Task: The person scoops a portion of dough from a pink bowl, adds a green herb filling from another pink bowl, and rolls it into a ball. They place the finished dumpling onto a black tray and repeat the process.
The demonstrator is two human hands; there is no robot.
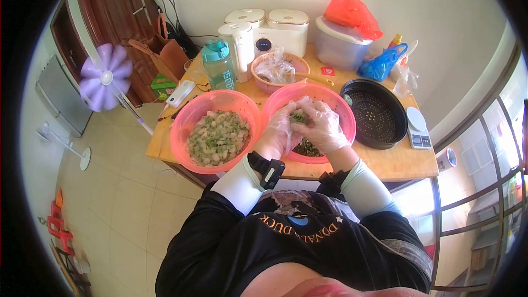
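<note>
Both of my hands wear clear plastic gloves and meet above a pink basin (pixel 345 122). Between them my left hand (pixel 279 126) and my right hand (pixel 325 126) cup a lump of green filling (pixel 298 116), their fingers curled round it. Below them, dark chopped greens (pixel 308 147) lie in the basin. Just left of it stands a second pink basin (pixel 179 151) with a pale and green chopped mixture (pixel 217 138). To the right of my hands is a round black steamer pan (pixel 375 113) with a perforated base.
A kitchen scale (pixel 419 127) stands at the table's right. Behind the basins are a smaller pink bowl (pixel 280 66) with plastic film, a teal bottle (pixel 219 66), a white pitcher (pixel 238 49), a white appliance (pixel 286 36), a lidded tub (pixel 341 44) and a blue bag (pixel 383 61).
</note>
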